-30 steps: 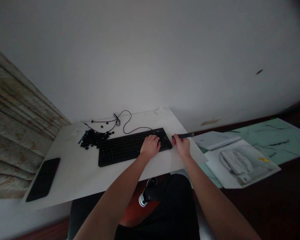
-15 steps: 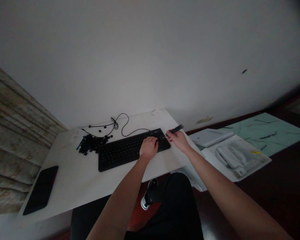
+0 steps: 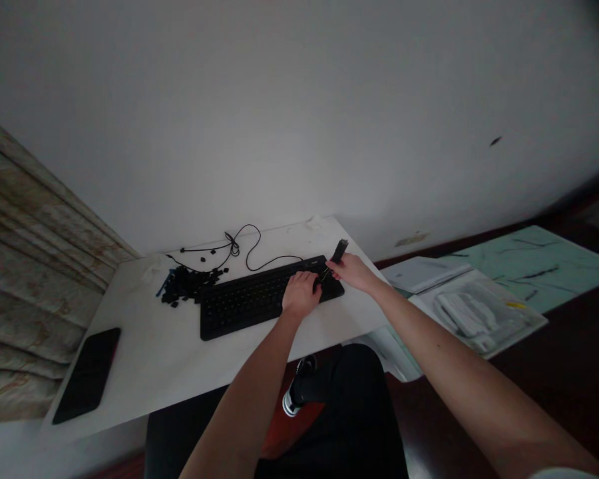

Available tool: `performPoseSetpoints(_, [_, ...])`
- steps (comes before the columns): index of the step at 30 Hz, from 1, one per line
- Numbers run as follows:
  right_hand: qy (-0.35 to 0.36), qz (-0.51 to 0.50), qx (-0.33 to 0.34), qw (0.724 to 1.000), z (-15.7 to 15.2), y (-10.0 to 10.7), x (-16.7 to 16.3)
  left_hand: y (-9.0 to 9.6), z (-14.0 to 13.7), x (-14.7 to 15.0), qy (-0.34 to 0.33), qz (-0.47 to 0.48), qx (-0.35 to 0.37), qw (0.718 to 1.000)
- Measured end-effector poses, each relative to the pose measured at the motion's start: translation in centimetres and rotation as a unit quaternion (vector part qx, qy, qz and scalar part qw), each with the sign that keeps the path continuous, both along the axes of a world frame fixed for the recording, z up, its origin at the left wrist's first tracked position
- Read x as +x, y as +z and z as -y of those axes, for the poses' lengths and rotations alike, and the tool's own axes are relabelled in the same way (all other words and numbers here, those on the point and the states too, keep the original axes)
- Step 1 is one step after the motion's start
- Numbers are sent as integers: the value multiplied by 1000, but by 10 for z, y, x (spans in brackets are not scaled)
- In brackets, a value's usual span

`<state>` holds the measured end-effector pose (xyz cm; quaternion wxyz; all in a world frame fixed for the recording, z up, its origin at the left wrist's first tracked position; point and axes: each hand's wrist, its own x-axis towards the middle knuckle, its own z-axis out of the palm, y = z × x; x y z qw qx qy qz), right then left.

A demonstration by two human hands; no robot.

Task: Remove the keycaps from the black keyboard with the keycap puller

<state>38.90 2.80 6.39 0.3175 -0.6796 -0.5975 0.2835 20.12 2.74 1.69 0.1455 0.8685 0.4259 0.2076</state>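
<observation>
Right hand (image 3: 354, 271) gripping black keycap puller (image 3: 339, 251), now tilting steeper over keyboard (image 3: 249, 303)'s right end; was off its side 1 s ago. Left hand (image 3: 302, 294) still resting on keyboard, covering keys; can't tell if pinching. Keyboard's lying on white table (image 3: 150, 359); loose keycaps (image 3: 186, 285) crowding its left end, cable (image 3: 234, 246) looping behind.

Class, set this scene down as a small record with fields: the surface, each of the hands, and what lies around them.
surface: white rectangular table
left hand: left hand on the right part of a black rectangular keyboard
right hand: right hand gripping a slim black tool over the keyboard's right end; contact unclear
left of keyboard: pile of small black pieces
behind keyboard: thin black cable
far left: flat black rectangular object
</observation>
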Motion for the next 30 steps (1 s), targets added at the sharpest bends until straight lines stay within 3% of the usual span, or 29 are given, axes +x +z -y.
performPoseSetpoints(9, [-9,-106,1,994,-2,-13,-1,-1,-1,1,-2,-14,3,1000])
performPoseSetpoints(15, [5,-192,-36,981,-7,-17,11,3,-3,6,4,-37,3,999])
performPoseSetpoints(21, [15,-188,-36,981,-7,-17,13,11,-8,20,13,-73,9,997])
performPoseSetpoints(30, [12,-155,16,988,-4,-22,-4,1,-10,16,12,-55,10,998])
